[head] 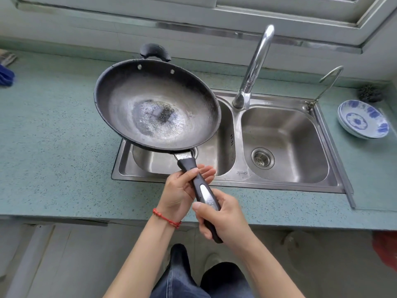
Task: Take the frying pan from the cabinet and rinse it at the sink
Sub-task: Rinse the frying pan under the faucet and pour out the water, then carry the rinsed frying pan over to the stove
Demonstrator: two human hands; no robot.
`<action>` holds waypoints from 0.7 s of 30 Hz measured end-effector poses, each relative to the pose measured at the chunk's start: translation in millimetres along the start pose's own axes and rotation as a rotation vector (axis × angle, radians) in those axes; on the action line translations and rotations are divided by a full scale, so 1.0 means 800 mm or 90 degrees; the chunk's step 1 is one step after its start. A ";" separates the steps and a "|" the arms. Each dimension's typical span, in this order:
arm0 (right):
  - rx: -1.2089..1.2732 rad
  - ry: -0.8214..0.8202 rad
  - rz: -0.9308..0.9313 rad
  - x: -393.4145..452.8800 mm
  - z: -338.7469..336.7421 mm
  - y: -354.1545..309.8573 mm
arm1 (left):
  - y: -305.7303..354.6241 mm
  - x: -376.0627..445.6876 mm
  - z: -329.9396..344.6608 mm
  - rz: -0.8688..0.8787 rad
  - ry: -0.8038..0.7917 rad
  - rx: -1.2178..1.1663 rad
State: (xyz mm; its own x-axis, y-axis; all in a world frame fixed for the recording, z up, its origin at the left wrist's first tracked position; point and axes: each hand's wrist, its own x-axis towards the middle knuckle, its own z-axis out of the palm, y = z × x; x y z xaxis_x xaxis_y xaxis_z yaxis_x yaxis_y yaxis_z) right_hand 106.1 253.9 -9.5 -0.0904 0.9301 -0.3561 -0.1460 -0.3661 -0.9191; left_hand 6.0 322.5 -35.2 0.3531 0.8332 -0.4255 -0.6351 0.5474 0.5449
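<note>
- Frying pan (158,108), a dark round metal one with a worn, pale-scuffed bowl, a small loop handle at its far rim and a long black handle with a silver inset (204,191), is held in the air above the left basin of the double stainless steel sink (285,134), tilted so its bowl faces the person.
- Right hand (223,218) is clenched round the near end of the long handle and seems to carry most of the weight.
- Left hand (182,190) has its grip only part closed: thumb on top of the handle nearer the bowl, fingers loose beneath it.
- Cabinet step looks done; rinsing is not yet begun, as no water shows at the tall curved chrome tap (253,67).
- Tap stands at the back edge of the sink between the two basins, its spout off to the right of the pan, so the pan or the spout would need to shift for the water to land in the bowl.
- Risk: freeing one hand for the tap leaves a heavy, front-loaded pan on a single hand; it could twist and knock the sink edge.
- Risk: swinging the pan rightward could clip the tap neck.
- Risk: with the bowl tilted toward the near edge of the pale green speckled tabletop (53,136), water could spill onto it and the person.
</note>
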 end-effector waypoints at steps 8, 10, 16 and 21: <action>-0.093 0.044 -0.056 -0.002 0.013 0.010 | 0.004 -0.008 0.002 -0.030 0.077 0.000; -0.107 0.048 -0.068 -0.002 0.015 0.011 | 0.002 -0.011 0.002 0.004 0.121 0.061; -0.084 0.041 -0.077 -0.002 0.027 0.017 | -0.003 -0.022 0.000 0.135 0.231 0.239; -0.038 -0.022 -0.032 -0.002 0.015 0.014 | -0.011 -0.030 0.005 0.183 0.271 0.247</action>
State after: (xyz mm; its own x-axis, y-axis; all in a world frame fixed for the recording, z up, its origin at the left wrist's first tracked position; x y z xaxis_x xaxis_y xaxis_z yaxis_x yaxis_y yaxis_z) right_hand 93.2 248.1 -17.2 -0.1194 0.9450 -0.3046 -0.0919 -0.3160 -0.9443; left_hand 6.1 298.1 -27.1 -0.1485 0.8909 -0.4292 -0.3407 0.3614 0.8679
